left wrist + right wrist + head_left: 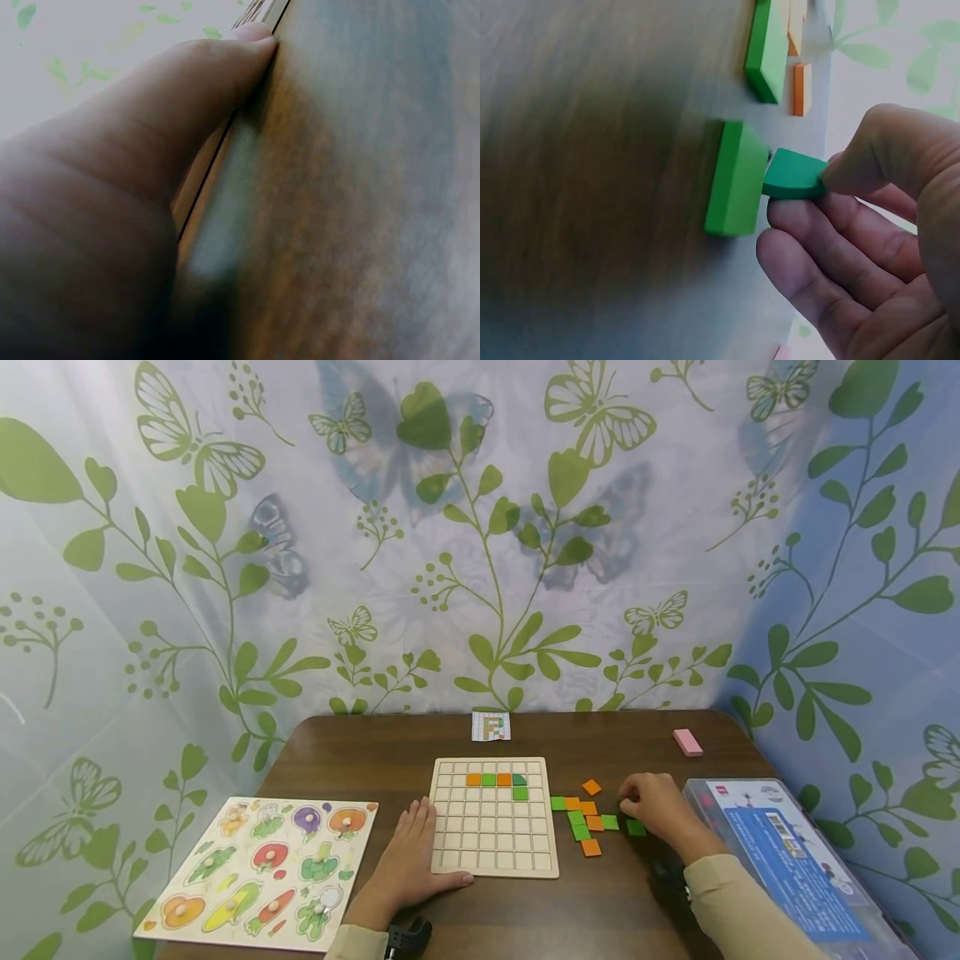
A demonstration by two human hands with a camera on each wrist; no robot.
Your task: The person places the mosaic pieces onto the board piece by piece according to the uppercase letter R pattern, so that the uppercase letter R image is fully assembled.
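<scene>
one pinched curved tile [795,174], clearest from right wrist

Play corner: leaf-print curtain [465,539], table [517,918], vegetable puzzle [295,883].

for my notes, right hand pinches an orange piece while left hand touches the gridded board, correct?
Not orange: the right wrist view shows the right hand pinching a green piece. The left hand does touch the gridded board.
</scene>
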